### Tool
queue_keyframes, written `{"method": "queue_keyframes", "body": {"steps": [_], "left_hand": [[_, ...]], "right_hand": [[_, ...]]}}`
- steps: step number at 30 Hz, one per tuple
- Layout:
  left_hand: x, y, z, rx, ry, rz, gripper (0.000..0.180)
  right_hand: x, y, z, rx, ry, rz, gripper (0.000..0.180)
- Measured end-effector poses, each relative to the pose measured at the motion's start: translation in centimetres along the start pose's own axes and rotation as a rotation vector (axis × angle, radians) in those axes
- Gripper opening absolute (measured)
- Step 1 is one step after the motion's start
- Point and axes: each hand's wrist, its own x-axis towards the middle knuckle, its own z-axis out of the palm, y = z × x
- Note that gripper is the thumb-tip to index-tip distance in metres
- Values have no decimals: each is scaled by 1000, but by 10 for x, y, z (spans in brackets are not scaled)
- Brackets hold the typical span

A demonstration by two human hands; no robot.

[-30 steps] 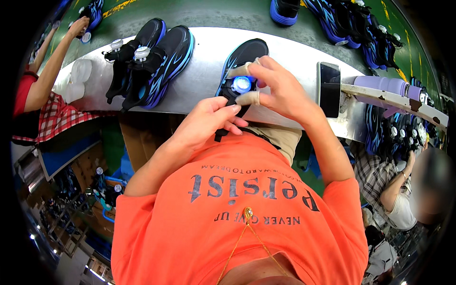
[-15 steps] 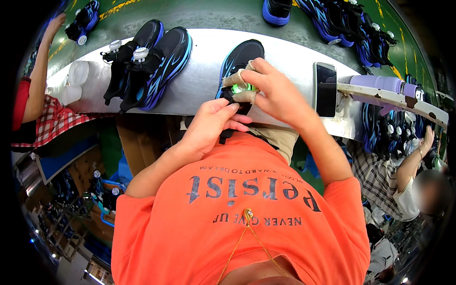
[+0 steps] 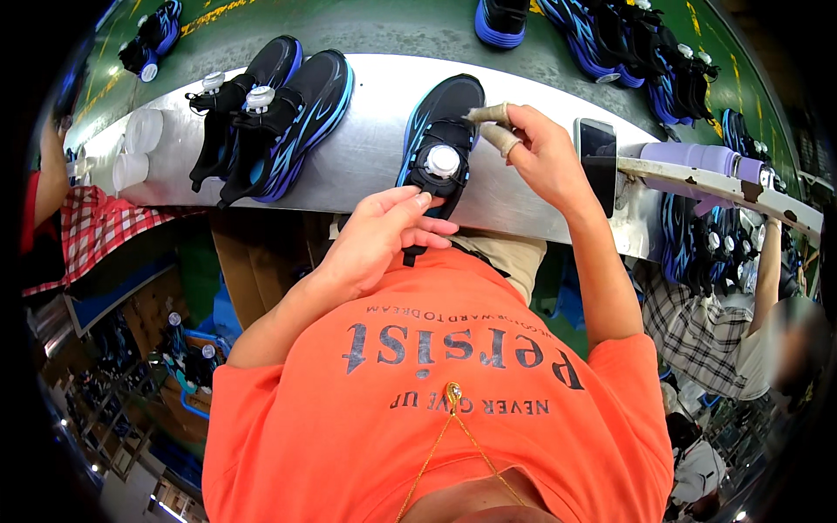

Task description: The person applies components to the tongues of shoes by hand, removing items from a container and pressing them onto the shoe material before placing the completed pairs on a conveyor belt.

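A black and blue shoe [image 3: 440, 131] with a white round dial [image 3: 443, 160] on its tongue lies on the metal worktop [image 3: 366, 148], its heel end at the near edge and its toe pointing to the far edge. The left hand [image 3: 384, 240] sits at the near edge just below the shoe. Its fingers are loosely curled and the fingertips touch the dark tongue flap under the dial; whether they pinch it I cannot tell. The right hand [image 3: 540, 157] hovers just right of the shoe. Its taped fingers [image 3: 493, 126] are bent over the shoe's right side, partly open and not closed on anything that shows.

Toward the left end of the worktop lies a pair of matching shoes [image 3: 270, 113], each with a white dial, side by side and well apart from the hands. Further left, near the left corner, stand white rolls [image 3: 144, 144]. A dark phone [image 3: 597, 161] lies just right of the right hand, by the near edge. Beyond it a purple bottle [image 3: 689, 159] rests on a grey rail [image 3: 724, 183] that runs off to the right. More blue and black shoes [image 3: 645, 52] are heaped beyond the far edge on the green floor [image 3: 392, 22].

The person's orange shirt [image 3: 453, 392] covers what lies under the near edge. Another person's arm [image 3: 52, 174], with a red checked cloth below it, is at the left, and a person in a checked shirt [image 3: 697, 331] is at the right.
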Motion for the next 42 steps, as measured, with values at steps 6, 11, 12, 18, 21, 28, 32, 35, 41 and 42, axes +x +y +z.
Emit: {"method": "queue_keyframes", "body": {"steps": [6, 11, 12, 18, 21, 28, 32, 35, 41, 42], "left_hand": [[4, 0, -3, -53, -22, 9, 32], [14, -7, -11, 13, -34, 33, 33], [14, -8, -11, 9, -35, 45, 33], [20, -7, -14, 13, 16, 26, 35], [22, -9, -14, 1, 32, 16, 36], [24, -11, -16, -6, -7, 46, 36], [24, -13, -16, -10, -18, 70, 35], [25, -16, -19, -1, -35, 84, 34], [27, -12, -19, 7, -47, 67, 35], [26, -11, -18, 15, -48, 69, 35]], "right_hand": [[0, -12, 12, 136, -144, -92, 24], [2, -33, 12, -53, -267, -138, 34], [3, -34, 16, -112, -261, -161, 33], [15, -30, 27, -133, -268, -156, 27], [21, -24, 33, -54, -272, -141, 25], [23, -17, 35, -33, -281, -130, 26], [20, -24, 32, -52, -313, -81, 25], [14, -35, 30, -189, -229, -148, 24], [18, -11, 41, -85, -184, -247, 24], [19, -10, 38, -76, -240, -149, 24]]}}
